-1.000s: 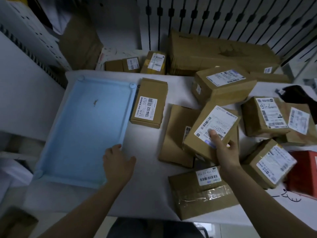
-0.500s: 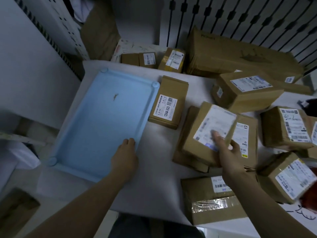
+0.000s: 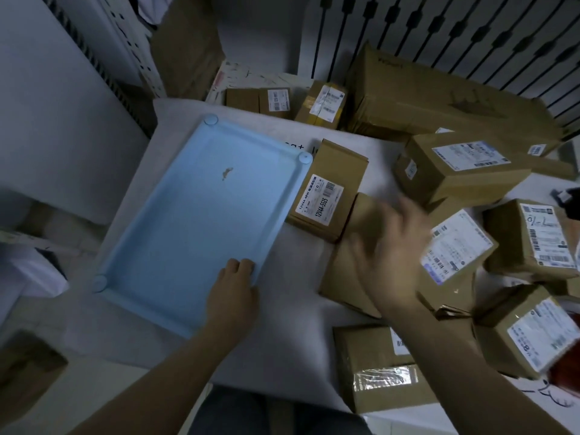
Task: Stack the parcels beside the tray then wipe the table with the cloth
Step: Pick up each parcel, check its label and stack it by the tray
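A light blue tray (image 3: 188, 230) lies on the left of the white table (image 3: 282, 324). My left hand (image 3: 233, 293) rests on the tray's near right rim. A brown parcel with a "12V4A" label (image 3: 326, 189) lies against the tray's right side. My right hand (image 3: 389, 252) is blurred, its fingers spread and holding nothing, above a flat brown parcel (image 3: 342, 277). A white-labelled parcel (image 3: 455, 249) lies just right of that hand. A dark cloth (image 3: 568, 196) shows at the right edge.
Several more brown parcels crowd the right half: a large box (image 3: 461, 167), one at the right (image 3: 533, 237), one near right (image 3: 527, 334) and a taped one at the front edge (image 3: 376, 372). Big cartons (image 3: 439, 98) stand behind the table.
My right hand has let go of the white-labelled parcel and swung left over the flat parcel. My left hand stays on the tray's rim. The view has shifted slightly.
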The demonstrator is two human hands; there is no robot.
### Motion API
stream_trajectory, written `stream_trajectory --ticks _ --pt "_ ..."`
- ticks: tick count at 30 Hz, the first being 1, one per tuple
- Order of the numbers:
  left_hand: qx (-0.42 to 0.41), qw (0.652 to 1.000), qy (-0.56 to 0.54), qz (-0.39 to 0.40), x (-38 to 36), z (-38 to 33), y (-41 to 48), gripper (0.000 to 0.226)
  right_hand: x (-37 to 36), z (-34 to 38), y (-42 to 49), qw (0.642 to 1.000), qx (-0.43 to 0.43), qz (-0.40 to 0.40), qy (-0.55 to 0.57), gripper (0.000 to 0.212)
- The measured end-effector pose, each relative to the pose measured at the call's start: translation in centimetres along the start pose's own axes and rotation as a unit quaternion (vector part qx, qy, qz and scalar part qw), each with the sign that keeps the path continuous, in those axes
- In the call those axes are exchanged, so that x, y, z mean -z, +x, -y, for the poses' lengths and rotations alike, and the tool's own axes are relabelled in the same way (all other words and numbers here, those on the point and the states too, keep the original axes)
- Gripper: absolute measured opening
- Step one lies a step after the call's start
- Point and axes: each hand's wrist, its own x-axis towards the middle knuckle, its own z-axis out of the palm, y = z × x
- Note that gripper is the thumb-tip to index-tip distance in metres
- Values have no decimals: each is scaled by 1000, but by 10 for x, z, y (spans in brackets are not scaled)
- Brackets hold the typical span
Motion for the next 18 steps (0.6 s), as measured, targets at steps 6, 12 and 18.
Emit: stream_trajectory --ticks 6,12,18 --pt "-27 999 -3 -32 -2 2 -3 38 -81 44 34 940 -157 302 33 99" --pt "-32 992 15 -123 -6 16 7 45 -120 68 59 923 -324 207 14 121" --pt "-27 987 -17 -158 -4 23 11 50 -139 83 66 918 -316 235 -44 123"
